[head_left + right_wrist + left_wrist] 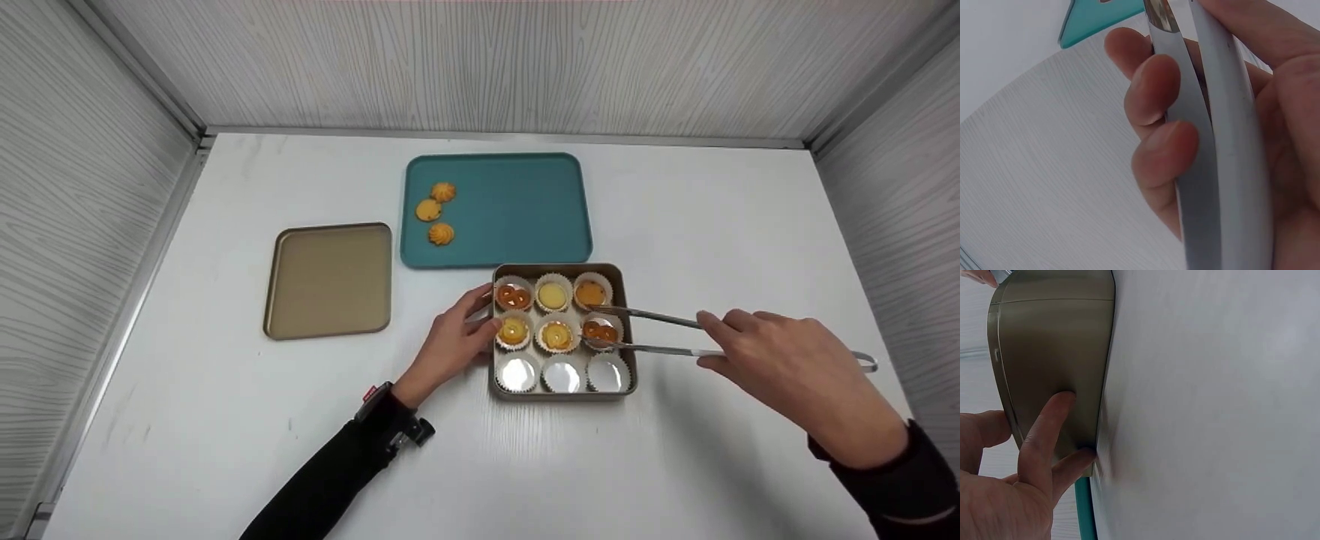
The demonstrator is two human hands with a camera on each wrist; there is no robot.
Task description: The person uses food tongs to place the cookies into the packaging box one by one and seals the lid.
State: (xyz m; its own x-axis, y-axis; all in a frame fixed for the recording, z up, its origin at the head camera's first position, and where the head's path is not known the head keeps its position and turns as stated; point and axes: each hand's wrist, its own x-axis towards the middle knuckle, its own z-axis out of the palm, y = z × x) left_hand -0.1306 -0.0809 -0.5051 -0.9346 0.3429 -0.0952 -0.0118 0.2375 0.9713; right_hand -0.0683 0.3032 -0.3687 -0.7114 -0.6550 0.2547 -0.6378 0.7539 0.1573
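Note:
A square metal baking tin (559, 396) holds rows of white paper cups. Cookies fill its back and middle rows: a pretzel-shaped cookie (514, 295), a pale round cookie (553, 295), swirled ones and others. Bare cup bottoms show in the front row, such as the front left paper cup (517, 373). My left hand (448, 337) grips the tin's left wall, thumb at the rim and fingers against the outside. My right hand (791, 367) holds metal tongs (664, 349) by their pale grips. Their tips are spread around the pretzel-shaped cookie (601, 331) in the middle row's right cup.
Behind the tin lies a teal tray (517, 210) with a swirled cookie (441, 234), another swirled cookie (443, 192) and a flat round cookie (428, 210) at its left. A shallow gold-brown tray (330, 281) lies to the left. Wood-grain panels (495, 67) enclose the white table (225, 420).

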